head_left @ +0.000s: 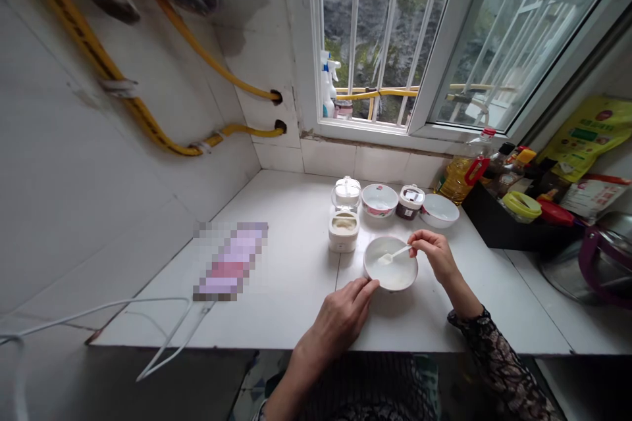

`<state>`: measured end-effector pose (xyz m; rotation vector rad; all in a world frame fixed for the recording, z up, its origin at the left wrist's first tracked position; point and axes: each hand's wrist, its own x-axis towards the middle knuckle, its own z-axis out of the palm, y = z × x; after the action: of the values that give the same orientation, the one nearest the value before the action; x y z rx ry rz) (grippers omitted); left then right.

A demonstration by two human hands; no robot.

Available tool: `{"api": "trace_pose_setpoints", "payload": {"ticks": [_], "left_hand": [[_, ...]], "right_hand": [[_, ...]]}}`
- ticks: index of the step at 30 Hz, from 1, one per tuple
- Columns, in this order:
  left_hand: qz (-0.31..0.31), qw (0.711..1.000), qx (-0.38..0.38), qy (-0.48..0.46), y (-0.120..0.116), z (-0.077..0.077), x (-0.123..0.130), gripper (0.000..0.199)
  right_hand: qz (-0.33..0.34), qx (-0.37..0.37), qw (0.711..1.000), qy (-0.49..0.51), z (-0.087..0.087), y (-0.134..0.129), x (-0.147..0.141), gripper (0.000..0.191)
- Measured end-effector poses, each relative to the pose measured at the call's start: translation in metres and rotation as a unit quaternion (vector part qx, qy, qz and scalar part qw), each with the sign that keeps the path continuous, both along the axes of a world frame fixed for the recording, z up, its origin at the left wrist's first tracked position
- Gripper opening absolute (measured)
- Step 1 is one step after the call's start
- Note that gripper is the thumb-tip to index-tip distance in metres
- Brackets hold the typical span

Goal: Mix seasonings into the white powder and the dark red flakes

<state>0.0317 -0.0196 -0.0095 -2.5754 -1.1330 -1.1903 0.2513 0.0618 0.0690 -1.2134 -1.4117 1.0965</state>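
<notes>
A white bowl (pixel 395 276) stands on the white tiled counter in front of me. My left hand (pixel 345 312) grips its left rim between thumb and fingers. In my right hand (pixel 434 253) a small white spoon (pixel 395 255) is pinched by the handle, its head down inside the bowl. Something whitish lies in the bowl, but I cannot tell what it is. Just beyond the bowl to the left is a white seasoning jar (pixel 343 241) with its lid up and pale contents showing.
Behind stand another white jar (pixel 347 189), a flowered bowl (pixel 379 200), a dark-filled jar (pixel 409 204) and a second bowl (pixel 439 212). An oil bottle (pixel 459 177) and a black condiment box (pixel 498 227) are at the right, near a metal pot (pixel 577 263). A white cable (pixel 168 342) hangs over the left edge.
</notes>
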Motion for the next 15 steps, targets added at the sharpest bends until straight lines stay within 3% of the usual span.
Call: {"api": "trace_pose_setpoints", "payload": {"ticks": [8, 12, 15], "left_hand": [[-0.002, 1.0, -0.007, 0.002, 0.0, -0.003, 0.0, 0.038], [0.001, 1.0, 0.0, 0.001, 0.0, -0.002, 0.0, 0.037], [0.001, 1.0, -0.003, 0.001, 0.0, -0.003, 0.0, 0.037]], "right_hand": [[-0.022, -0.019, 0.999, 0.045, -0.006, 0.007, -0.003, 0.01], [-0.026, 0.0, 0.997, 0.066, 0.003, 0.02, -0.012, 0.011], [-0.02, 0.055, 0.997, 0.057, 0.015, 0.027, -0.029, 0.011]]}}
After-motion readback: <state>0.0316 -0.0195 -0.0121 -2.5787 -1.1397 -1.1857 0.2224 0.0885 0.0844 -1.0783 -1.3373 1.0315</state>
